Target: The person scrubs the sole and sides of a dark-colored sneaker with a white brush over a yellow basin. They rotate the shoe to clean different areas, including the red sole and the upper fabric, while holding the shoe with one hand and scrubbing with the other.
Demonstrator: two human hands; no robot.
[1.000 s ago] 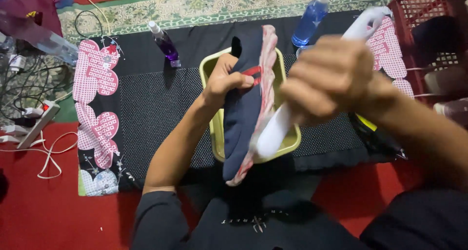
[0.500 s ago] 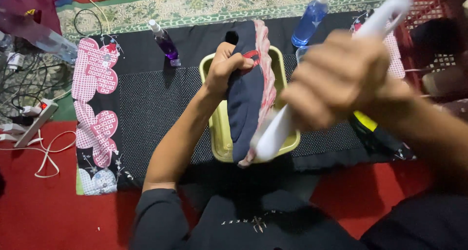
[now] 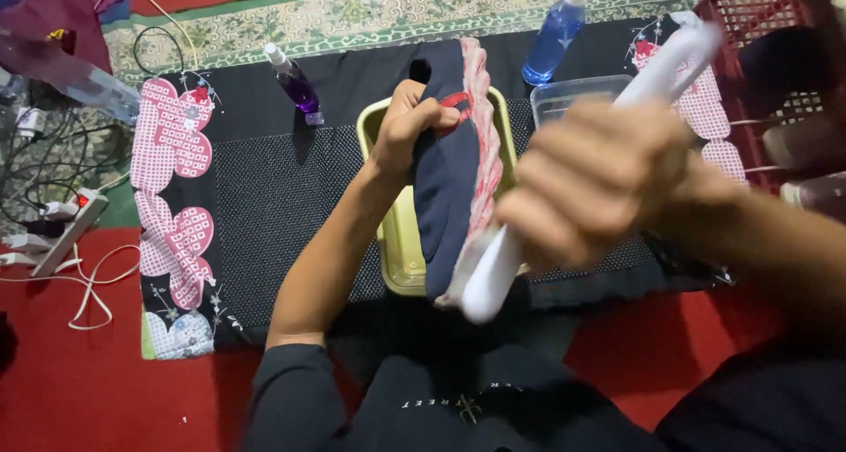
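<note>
1. Head view: since half a second ago, the right hand (image 3: 599, 183) is sitting lower, its white brush handle (image 3: 656, 69) still slanting up-right.
2. The right hand is clamping shut around the handle, whose lower end is meeting the shoe's sole.
3. The left hand (image 3: 410, 122) is gripping the navy shoe (image 3: 449, 188) closed-fisted, over the yellow tray (image 3: 397, 249).

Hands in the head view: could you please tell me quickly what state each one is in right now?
Left hand: closed, gripping the dark blue shoe over the yellow tub.
Right hand: closed around a white brush handle, blurred.
</note>
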